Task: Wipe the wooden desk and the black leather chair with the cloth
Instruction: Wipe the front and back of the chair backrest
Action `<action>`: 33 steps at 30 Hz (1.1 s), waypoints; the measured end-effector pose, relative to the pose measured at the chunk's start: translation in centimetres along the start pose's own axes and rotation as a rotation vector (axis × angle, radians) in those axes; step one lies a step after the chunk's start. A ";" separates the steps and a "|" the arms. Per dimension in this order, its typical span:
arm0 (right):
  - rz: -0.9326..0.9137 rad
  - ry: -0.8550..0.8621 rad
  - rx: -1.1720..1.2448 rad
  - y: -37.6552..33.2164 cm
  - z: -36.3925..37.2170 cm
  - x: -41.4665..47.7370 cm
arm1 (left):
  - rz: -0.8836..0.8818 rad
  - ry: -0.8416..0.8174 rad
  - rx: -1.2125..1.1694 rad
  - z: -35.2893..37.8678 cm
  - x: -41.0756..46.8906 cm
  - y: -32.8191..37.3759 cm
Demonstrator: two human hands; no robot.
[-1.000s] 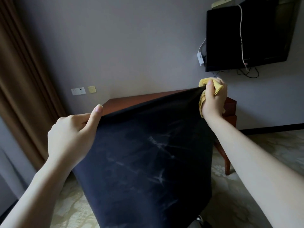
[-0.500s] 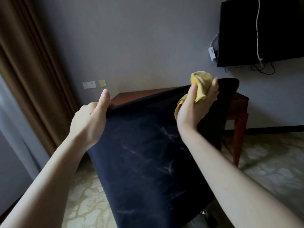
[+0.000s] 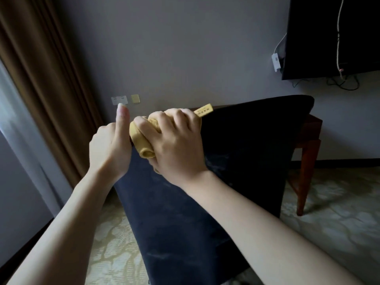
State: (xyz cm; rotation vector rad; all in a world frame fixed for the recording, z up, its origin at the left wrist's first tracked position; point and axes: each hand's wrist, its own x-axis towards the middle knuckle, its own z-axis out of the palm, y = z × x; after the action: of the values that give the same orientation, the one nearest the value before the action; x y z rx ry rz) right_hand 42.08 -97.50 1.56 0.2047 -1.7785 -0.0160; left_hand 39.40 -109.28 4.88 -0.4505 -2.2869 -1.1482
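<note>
Right hand point(image 3: 176, 145) sits at the top-left corner of the black leather chair back point(image 3: 236, 171), fingers point(image 3: 144, 128) closed around a bunched yellow cloth point(image 3: 141, 140) and pressing it onto the top edge. A yellow printed label tag point(image 3: 204, 110) on the cloth sticks out past the knuckles, lying along the chair's top edge.

Left hand point(image 3: 109, 147) is just beside the right, touching the cloth roll on its left side. Thumb point(image 3: 122, 118) points straight up; the other fingers wrap behind the chair's left corner, gripping it. Only the back of the hand and the thumb show, so how far round the far side they reach can't be told.

Chair back fills the centre of the view, tilted, with faint pale smear marks point(image 3: 218, 159) across the leather below the right hand and lower down.

Dark red-brown wooden tabletop point(image 3: 312, 120) stands behind the chair against the grey wall point(image 3: 185, 48); only its right end and one leg point(image 3: 304, 175) show past the chair back. Nothing visible on the part that shows.

Background: black wall-mounted TV point(image 3: 333, 33) top right with a white cord point(image 3: 339, 27) hanging down its front and a small white adapter point(image 3: 276, 62) at its left edge. White wall socket plate point(image 3: 119, 99) and a small yellow plate point(image 3: 135, 98) on the wall, near the raised thumb. Brown curtain point(image 3: 41, 79) on the left. Pale patterned carpet point(image 3: 329, 223) on the floor.
</note>
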 end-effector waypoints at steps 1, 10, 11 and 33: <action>-0.045 0.010 -0.021 0.8 -0.1 -0.1 | 0.013 -0.001 0.015 0.0 0.2 -0.4; 0.166 -0.004 -0.206 12.0 -3.3 -1.9 | 0.042 0.063 -0.032 0.4 0.5 -0.9; 0.238 -0.010 -0.195 13.2 -3.7 -2.0 | 0.046 0.066 -0.034 0.4 0.5 -0.9; -0.073 -0.139 -0.064 -0.9 0.2 0.7 | -0.430 -0.289 -0.941 -0.3 -2.2 -8.7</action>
State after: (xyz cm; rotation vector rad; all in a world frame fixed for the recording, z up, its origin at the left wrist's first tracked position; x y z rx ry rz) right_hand 41.84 -98.51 2.04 0.2271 -1.9054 -0.1426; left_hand 36.80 -114.70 -1.81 -0.4826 -1.9737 -2.5216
